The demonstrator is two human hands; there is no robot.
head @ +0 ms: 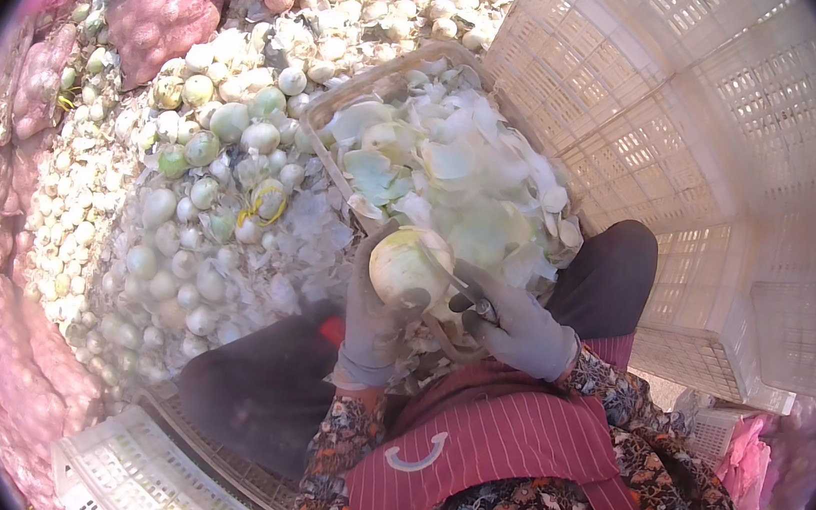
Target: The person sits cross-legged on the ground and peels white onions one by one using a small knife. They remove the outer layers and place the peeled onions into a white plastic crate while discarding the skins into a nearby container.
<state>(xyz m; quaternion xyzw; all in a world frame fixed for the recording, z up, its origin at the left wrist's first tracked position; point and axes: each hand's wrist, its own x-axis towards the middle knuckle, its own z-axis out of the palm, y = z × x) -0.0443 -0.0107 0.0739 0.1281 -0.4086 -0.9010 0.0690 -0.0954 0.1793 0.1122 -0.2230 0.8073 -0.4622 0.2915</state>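
A large pale onion (406, 268) rests in my gloved left hand (376, 319), whose fingers wrap its left side and underside. My right hand (520, 332), gloved too, closes around the handle of a small knife (481, 305) at the onion's right side; a thin strip of skin seems to curl there, and the blade is hard to make out. Just beyond both hands stands a plastic crate (325, 151) heaped with white and greenish onion peels (456, 162). Loose peels also lie below the hands, over my lap.
Whole onions (231, 121) and dry skins cover the ground at the left. Pink mesh sacks of onions (168, 8) line the far left. Stacked pale plastic crates (619, 120) wall off the right side. Another white crate (163, 480) stands at the lower left, beside my knee.
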